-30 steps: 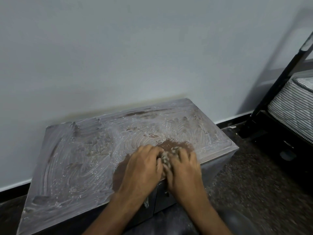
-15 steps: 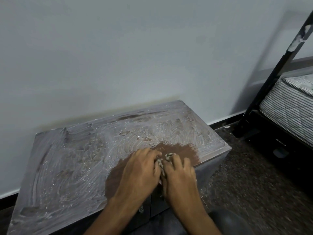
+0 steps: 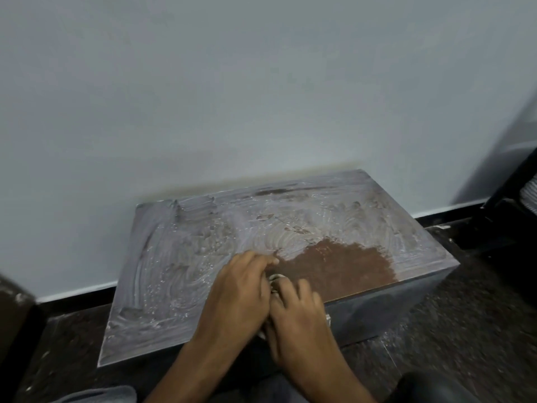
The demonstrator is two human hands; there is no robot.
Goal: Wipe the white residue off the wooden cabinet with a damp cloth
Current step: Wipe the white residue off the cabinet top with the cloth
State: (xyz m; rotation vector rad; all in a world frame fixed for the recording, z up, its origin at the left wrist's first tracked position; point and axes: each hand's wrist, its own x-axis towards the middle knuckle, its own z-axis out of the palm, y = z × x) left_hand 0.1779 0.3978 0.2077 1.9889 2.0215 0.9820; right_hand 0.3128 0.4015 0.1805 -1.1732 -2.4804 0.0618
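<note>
Head view: both hands (image 3: 241, 292) press cloth (image 3: 275, 279) on cabinet (image 3: 180, 274).

Cabinet (image 3: 180, 274) (residue-smeared) on floor (image 3: 453, 344).

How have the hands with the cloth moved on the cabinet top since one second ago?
Yes. The left hand and right hand slid left from the cabinet's right front corner, baring more brown wood.
</note>
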